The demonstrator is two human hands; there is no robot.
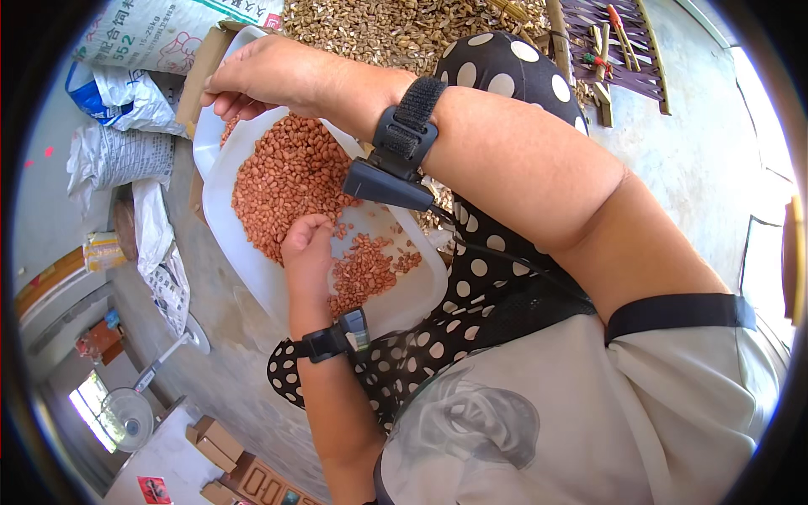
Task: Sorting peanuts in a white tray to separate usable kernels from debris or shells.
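Note:
A white plastic tub of shelled peanuts lies before me, across my lap. A large heap of reddish peanuts fills its far part, and a smaller pile lies nearer to me. My left hand is between the two, thumb and fingertips drawn together; whether a kernel is pinched there is hidden. Beyond, my right hand hangs over a second white tub with a few peanuts visible inside. Its fingers curl downward, and their grip cannot be seen. Each wrist wears a strapped black device.
Peanut shells spread at the top beside my knee. Cardboard stands by the second tub, with printed feed sacks farther out. A frame with woven strips holds wooden tools at upper right. An electric fan stands at lower left.

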